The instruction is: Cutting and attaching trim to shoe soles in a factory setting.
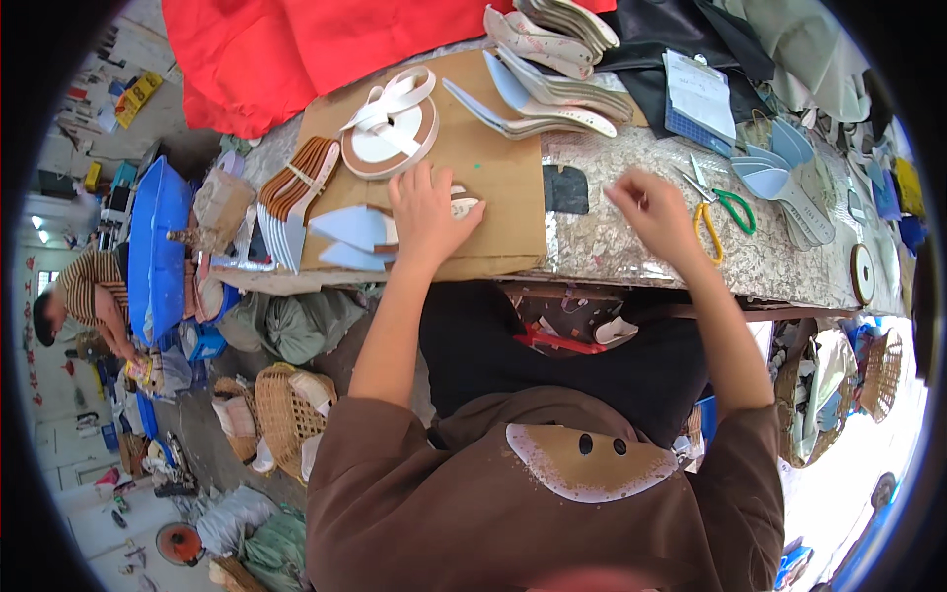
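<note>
My left hand (pixel 434 222) lies with its fingers spread, palm down, on shoe insoles at the front of a brown cardboard sheet (pixel 503 217). Pale blue ends of these insoles (pixel 351 229) stick out to its left, and a whitish printed end shows past its thumb. My right hand (pixel 653 212) is over the silvery tabletop, right of a small black flat piece (pixel 565 188). Its fingers are curled in; anything between them is hidden. Beyond the left hand sits a roll of white tape (pixel 428 130), a loose loop on top.
Insole stacks stand left (pixel 298 192), at the back (pixel 538 99) and right (pixel 789 183). Yellow-handled snips (pixel 706 235) and green-handled scissors (pixel 732 209) lie right of my right hand. Beyond are a clipboard (pixel 698 99) and red cloth (pixel 296 49). Another person (pixel 94 296) bends far left.
</note>
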Tool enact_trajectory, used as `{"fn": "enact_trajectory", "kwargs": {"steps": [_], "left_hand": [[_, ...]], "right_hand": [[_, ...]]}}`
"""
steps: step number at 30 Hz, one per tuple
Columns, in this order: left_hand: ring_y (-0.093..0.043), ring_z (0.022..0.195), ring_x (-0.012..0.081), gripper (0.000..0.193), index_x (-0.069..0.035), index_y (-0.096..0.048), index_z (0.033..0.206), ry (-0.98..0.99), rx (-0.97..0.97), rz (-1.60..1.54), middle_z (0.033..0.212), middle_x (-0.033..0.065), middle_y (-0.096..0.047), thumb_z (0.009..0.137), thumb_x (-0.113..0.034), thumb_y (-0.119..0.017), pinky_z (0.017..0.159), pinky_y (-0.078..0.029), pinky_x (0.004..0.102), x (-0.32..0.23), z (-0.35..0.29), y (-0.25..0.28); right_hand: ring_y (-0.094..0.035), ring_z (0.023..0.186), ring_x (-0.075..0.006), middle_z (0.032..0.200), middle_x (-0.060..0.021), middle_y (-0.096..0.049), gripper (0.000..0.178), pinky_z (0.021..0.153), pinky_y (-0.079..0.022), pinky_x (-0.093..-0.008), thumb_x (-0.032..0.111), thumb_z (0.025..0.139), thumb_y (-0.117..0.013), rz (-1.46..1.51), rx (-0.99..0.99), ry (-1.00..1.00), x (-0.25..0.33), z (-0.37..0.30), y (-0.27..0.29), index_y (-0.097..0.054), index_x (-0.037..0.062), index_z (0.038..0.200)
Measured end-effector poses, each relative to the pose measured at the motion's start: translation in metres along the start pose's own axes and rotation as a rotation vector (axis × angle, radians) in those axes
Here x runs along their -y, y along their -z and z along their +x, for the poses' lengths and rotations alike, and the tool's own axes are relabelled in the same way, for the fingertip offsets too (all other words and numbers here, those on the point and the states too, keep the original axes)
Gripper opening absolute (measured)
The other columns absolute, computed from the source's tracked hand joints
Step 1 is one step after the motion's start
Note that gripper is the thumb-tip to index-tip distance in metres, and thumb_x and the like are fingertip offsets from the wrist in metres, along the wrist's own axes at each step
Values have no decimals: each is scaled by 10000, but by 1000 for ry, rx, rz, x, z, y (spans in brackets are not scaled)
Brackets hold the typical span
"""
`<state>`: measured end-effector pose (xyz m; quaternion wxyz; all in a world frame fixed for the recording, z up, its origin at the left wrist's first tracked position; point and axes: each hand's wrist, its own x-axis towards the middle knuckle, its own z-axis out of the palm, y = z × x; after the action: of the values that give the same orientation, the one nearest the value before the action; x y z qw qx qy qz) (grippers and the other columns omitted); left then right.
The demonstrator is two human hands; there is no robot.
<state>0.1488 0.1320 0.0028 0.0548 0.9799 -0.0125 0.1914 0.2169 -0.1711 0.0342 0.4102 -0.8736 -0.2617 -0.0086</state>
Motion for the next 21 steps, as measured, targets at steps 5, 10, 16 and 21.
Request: {"fn": "enact_trajectory", "kwargs": {"steps": [5, 10, 16, 21], "left_hand": [[-424, 1298, 377, 486, -27, -584, 1183, -18, -213, -89, 1326, 227, -483, 819, -331, -694, 1075, -285, 558, -16, -22, -27], [-468, 1253, 342, 452, -5, -573, 1178, -42, -149, -611, 1294, 202, -502, 824, -242, -723, 1005, -398, 478, -39, -17, -25], [-500, 1215, 307, 834, -11, -271, 1408, 556, -137, -1307, 1313, 212, -471, 791, -232, -787, 976, -441, 375, -34, 35, -43], [-510, 1192, 361, 975, 13, -178, 1374, 506, -85, -1287, 1308, 271, -451, 723, -276, -843, 980, -436, 402, -52, 97, -62]], "right_hand": [[-620, 805, -283, 900, -124, -643, 327, 702, -478, -383, 379, 908, -627, -298, -121, 259, -54, 130, 1, -639, 54, 949], [-608, 1014, -363, 1066, -177, -658, 682, 982, -401, -486, 627, 939, -411, -564, -18, 153, -104, 162, -30, -580, 30, 1223], [-616, 1018, -370, 1024, -164, -675, 554, 914, -454, -454, 515, 880, -614, -361, -84, 201, -88, 106, -20, -554, 48, 1173], [-640, 953, -365, 1011, -157, -677, 474, 817, -516, -430, 383, 768, -757, -254, -112, 108, -68, 89, -10, -626, 64, 1093]]}}
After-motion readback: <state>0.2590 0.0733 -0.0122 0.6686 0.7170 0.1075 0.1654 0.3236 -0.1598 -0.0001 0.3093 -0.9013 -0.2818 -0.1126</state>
